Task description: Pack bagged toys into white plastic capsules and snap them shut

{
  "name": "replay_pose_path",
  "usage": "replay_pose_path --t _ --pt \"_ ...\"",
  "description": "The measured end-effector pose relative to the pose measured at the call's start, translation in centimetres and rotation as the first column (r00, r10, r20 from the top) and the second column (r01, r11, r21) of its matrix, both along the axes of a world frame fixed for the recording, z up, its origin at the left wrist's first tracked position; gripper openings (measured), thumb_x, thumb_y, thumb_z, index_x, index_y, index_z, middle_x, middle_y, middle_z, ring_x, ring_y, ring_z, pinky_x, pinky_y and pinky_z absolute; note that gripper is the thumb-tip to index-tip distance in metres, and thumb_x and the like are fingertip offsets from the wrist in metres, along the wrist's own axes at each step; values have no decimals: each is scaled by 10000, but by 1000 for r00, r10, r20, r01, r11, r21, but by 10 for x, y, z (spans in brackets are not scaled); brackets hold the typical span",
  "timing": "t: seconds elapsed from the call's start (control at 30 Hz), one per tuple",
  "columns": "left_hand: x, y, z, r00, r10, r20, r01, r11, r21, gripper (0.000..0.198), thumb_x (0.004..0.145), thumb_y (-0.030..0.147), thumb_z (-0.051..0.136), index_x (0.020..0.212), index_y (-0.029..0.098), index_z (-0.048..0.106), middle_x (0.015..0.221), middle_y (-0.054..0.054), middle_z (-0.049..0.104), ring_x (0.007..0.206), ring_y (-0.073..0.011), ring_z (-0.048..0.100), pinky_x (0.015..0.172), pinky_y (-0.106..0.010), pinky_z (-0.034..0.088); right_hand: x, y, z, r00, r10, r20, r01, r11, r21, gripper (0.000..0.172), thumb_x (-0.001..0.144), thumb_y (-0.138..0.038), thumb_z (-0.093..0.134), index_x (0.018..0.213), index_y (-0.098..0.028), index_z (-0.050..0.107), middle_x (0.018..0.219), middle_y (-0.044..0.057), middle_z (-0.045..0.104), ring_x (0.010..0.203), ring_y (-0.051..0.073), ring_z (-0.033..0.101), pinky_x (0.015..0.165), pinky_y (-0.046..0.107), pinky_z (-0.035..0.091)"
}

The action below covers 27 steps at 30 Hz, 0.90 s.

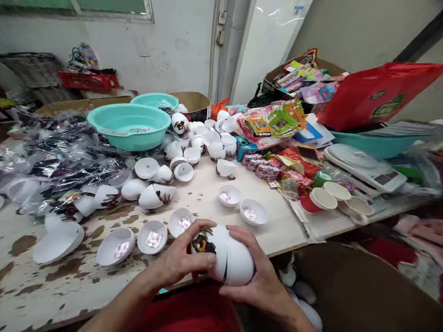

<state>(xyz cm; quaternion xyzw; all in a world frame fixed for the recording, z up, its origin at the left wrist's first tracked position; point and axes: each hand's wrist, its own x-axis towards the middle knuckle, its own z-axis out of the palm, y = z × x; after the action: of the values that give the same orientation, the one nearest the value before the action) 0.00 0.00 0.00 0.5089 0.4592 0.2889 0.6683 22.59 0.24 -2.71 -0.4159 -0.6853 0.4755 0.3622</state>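
Fingers [204, 260] around two egg halves [224, 260]

Both hands are seen low in the middle of the frame, brought close together. The left hand [182, 258] is curled inward, fingers wrapped over the top, thumb laid flat along the near side. The right hand [258, 272] is cupped from the right, fingers spread and bent, thumb pressed underneath. Both forearms are angled up from the bottom edge, bare, wrists slightly bent, so a V is pretty much formed toward the centre.
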Motion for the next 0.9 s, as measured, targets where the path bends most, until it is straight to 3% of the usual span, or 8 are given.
replay_pose_path --t 0.07,0.17,0.33,0.57,0.63,0.7,0.83,0.9 --pt "-2 0 7 994 -37 -100 43 997 57 579 719 311 679 1251 294 450 896 34 511 747 -128 491 619 -221 418 -5 -1 4 998 -30 -61 14 969 -246 924 468 -314 924 1270 -277 468 1307 85 524 1162 331 550 987 442 461" --pt "-3 -1 15 978 -64 -199 84 992 95 577 707 275 691 1241 307 473 963 30 535 839 -145 499 721 -242 422 -11 -3 7 984 -84 -158 1 886 -464 972 442 -319 925 1272 -246 427 1151 83 614 964 304 645 797 390 554" --pt "-3 -6 16 965 -65 -255 108 981 161 592 732 331 679 1277 309 451 1073 0 534 932 -183 511 807 -297 435 -15 -1 11 968 -100 -232 -45 836 -548 973 440 -294 921 1263 -244 405 1069 53 643 910 268 652 736 335 555" --pt "-3 -10 3 967 -25 -254 99 954 282 557 732 359 695 1243 271 493 1120 -34 534 986 -206 522 871 -340 458 -19 2 17 978 -86 -190 -48 793 -607 946 442 -267 913 1266 -220 452 1073 45 646 937 250 626 790 329 531" --pt "0 -7 -1 984 13 -179 17 987 163 560 743 383 680 1249 258 475 1007 -28 558 846 -179 560 745 -313 508 -23 4 14 966 -168 -198 10 785 -619 870 504 -303 880 1262 -213 463 1020 34 653 913 236 620 777 319 523" --pt "2 -4 -3 996 67 -55 -69 997 -41 591 769 428 645 1286 258 414 844 -1 551 653 -142 558 553 -263 511 -24 8 10 944 -222 -243 26 787 -617 842 559 -323 841 1291 -234 434 1034 23 645 921 227 616 778 311 517" --pt "9 -6 0 987 137 88 -101 940 -326 659 777 489 630 1321 268 331 668 36 525 467 -121 529 355 -194 441 -18 14 11 959 -47 -279 -145 765 -627 1049 437 -245 908 1322 -259 347 1164 55 604 967 252 621 814 338 515" --pt "14 -12 4 977 189 95 -138 912 -387 639 785 514 616 1305 269 336 658 29 541 442 -114 525 332 -176 426 -16 13 14 969 28 -247 -183 751 -634 1018 445 -265 916 1289 -239 345 1152 82 608 947 264 630 783 353 526"
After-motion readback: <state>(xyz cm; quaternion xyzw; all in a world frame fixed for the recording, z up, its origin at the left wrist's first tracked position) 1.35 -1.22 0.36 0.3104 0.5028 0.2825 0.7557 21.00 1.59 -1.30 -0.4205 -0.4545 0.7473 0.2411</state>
